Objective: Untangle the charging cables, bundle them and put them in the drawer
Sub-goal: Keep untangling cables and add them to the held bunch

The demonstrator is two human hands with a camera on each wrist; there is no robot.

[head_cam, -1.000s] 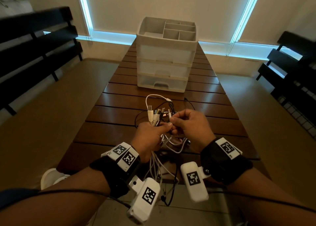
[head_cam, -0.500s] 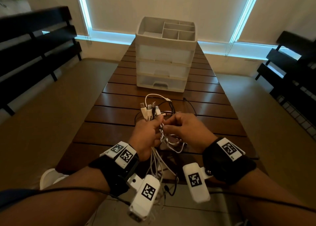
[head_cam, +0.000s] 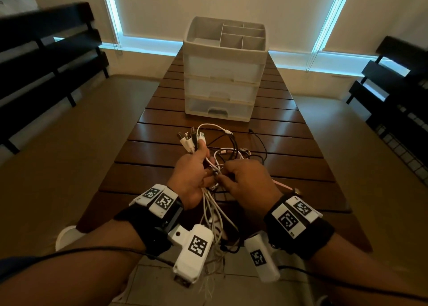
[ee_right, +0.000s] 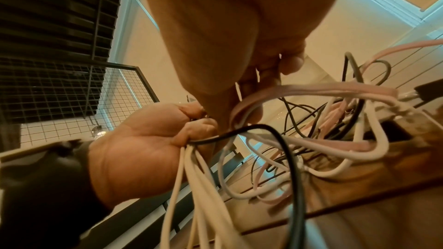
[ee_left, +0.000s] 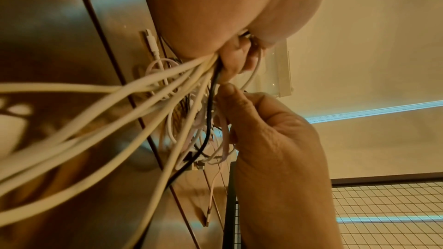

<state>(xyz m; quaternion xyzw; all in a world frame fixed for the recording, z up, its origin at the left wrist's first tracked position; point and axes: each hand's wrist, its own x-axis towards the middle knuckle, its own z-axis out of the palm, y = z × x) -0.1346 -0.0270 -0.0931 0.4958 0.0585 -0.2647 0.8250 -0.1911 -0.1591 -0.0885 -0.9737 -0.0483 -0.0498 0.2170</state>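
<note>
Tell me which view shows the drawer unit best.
The head view: the whole drawer unit stands on the table beyond both hands, its three drawers closed. The left wrist view catches only a pale corner of it; in the right wrist view I cannot make it out.

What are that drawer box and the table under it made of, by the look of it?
The drawer box looks like plastic: pale, matte frame with cloudy see-through drawer fronts. The table seems to be dark brown wood, or a wood look, in separate slats with a glossy finish that mirrors the window light.
</note>
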